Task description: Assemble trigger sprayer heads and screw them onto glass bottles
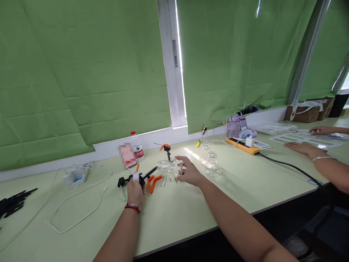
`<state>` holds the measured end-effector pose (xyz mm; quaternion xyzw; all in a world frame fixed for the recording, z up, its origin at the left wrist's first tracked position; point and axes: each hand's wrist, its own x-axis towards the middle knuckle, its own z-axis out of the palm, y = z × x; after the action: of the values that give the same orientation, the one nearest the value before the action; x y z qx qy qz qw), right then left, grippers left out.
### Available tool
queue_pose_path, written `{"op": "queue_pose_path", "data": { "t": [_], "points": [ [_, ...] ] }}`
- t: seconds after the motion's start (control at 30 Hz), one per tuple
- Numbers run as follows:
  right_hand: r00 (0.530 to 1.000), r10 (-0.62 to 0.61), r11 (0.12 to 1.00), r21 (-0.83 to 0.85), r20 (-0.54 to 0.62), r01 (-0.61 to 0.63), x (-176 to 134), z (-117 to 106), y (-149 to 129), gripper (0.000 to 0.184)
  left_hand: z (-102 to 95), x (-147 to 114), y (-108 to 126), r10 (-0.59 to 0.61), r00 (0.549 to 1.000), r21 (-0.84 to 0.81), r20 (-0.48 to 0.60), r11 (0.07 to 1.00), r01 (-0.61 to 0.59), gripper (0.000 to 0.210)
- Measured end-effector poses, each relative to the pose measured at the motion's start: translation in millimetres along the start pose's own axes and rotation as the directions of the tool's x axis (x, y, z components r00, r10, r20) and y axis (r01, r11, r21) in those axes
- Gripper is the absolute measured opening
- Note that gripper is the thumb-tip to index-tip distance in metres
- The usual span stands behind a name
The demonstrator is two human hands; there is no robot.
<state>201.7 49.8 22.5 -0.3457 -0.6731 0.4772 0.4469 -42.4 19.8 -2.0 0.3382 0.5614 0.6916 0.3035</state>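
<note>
My left hand [135,191] is closed round a black bar-like tool [149,172], its rod pointing at the mouth of a clear jar [170,167]. Whether the rod enters the jar I cannot tell. My right hand [191,171] grips that jar by its base, tilted on its side. In front of the left hand lie orange V-shaped handles [154,183]. Metal pins [163,181] and small metal bits rest below the jar. Behind it stands an orange-and-black clamp-like piece [165,147]. Another clear jar [212,165] is upright to the right.
A red-capped water bottle [137,147] and a blurred-out item [127,154] are at the back. White cables [94,185] and black pieces [13,203] lie left. An orange power strip [242,145] with a black cord, a purple bottle [233,126] and a co-worker's hands [300,147] are right.
</note>
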Motion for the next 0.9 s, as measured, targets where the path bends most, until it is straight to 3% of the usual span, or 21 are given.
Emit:
{"op": "queue_pose_path", "data": {
  "t": [0.13,0.27,0.37,0.47,0.57,0.67,0.8,0.9],
  "points": [
    [0.987,-0.03,0.998,0.05,-0.16,0.039,-2.2,-5.0,-5.6,0.08,-0.6,0.6,1.6,-0.024,0.999,-0.023,-0.048,0.999,0.022,0.035],
    [0.932,-0.108,0.96,0.208,-0.345,0.188,-16.7,-10.9,-11.3,0.074,0.0,-2.1,2.2,0.026,1.0,0.021,-0.009,0.999,-0.025,0.037],
    [0.891,-0.171,0.888,0.326,-0.42,0.324,-37.0,-20.3,-11.4,0.07,0.7,-3.1,-0.2,0.056,0.998,0.04,0.038,0.998,-0.057,0.038],
    [0.875,-0.185,0.881,0.32,-0.446,0.349,-61.5,-35.2,-4.0,0.068,0.6,-1.4,-5.2,0.075,0.996,0.057,0.057,0.995,-0.079,0.038],
    [0.882,-0.17,0.946,0.176,-0.44,0.271,-85.1,-51.8,9.2,0.075,-0.3,1.3,-9.8,0.083,0.994,0.075,0.069,0.993,-0.088,0.038],
    [0.924,-0.066,0.996,0.025,-0.377,0.081,-103.0,-65.6,21.5,0.079,-0.6,1.9,-11.1,0.083,0.994,0.081,0.077,0.993,-0.09,0.037],
    [0.928,0.074,0.986,-0.114,-0.366,-0.123,-112.6,-75.0,30.0,0.077,0.3,-0.1,-9.4,0.074,0.995,0.082,0.072,0.993,-0.08,0.035],
    [0.926,0.141,0.962,-0.171,-0.351,-0.212,-111.1,-75.6,31.5,0.077,0.5,-0.8,-8.9,0.067,0.995,0.074,0.072,0.995,-0.072,0.033]
  ]
}}
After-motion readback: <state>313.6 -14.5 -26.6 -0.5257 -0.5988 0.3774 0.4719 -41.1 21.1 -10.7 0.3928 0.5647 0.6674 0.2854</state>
